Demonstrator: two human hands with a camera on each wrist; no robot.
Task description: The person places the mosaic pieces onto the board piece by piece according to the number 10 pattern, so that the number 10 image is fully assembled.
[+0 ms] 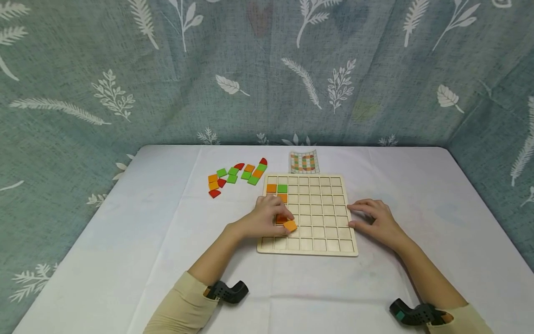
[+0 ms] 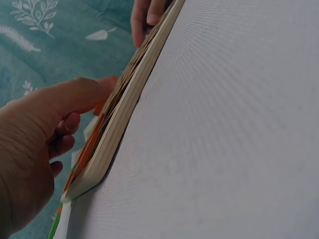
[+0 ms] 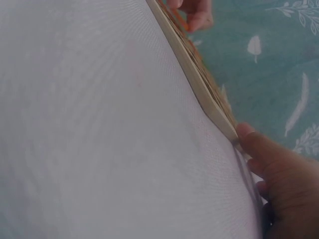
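My left hand (image 1: pixel 264 215) is over the left part of a pale wooden grid board (image 1: pixel 321 218), pinching an orange square tile (image 1: pixel 289 226) by thumb and fingertips. Another orange tile (image 1: pixel 281 219) lies beside it, partly covered by the fingers. Near the board's upper left corner, an orange tile (image 1: pixel 271 188), a green tile (image 1: pixel 282 189) and one more orange tile (image 1: pixel 282 198) sit in the cells. With loosely bent fingers, my right hand (image 1: pixel 377 222) touches the board's right edge. In the right wrist view its thumb (image 3: pixel 249 137) rests at the board's corner.
Loose green, orange and red tiles (image 1: pixel 232 179) are scattered behind and left of the board, some red ones with curved edges. A small pattern card (image 1: pixel 304 162) lies just behind the board. A white cloth (image 1: pixel 104 260) covers the table; a leaf-patterned curtain (image 1: pixel 267 74) hangs behind.
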